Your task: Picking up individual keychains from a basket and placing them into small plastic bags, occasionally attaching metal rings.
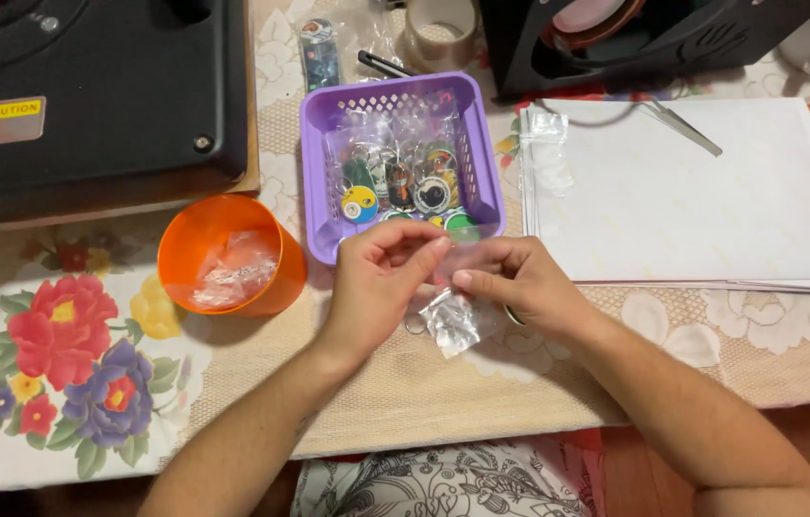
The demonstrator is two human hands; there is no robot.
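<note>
Pinching clear bag [453, 321], both hands' fingers [429, 251] | purple basket [319, 124]: keychains [405, 182] | orange cup [185, 235]: bags

Left hand [381, 278] and right hand [520, 282] meet, fingertips pinched together; forearms angled inward.

Purple slotted basket [321, 134] of bagged round keychains [401, 182], standing on a lace tablecloth [405, 383] with printed flowers [65, 354]. Left of it, an orange cup [180, 251] holding clear wrappers. Beyond that, a black machine [89, 96] with a yellow warning label. To the right, a white paper stack [692, 211] with metal tweezers [683, 126] across its top edge. Behind the basket, a tape roll [439, 31].
</note>
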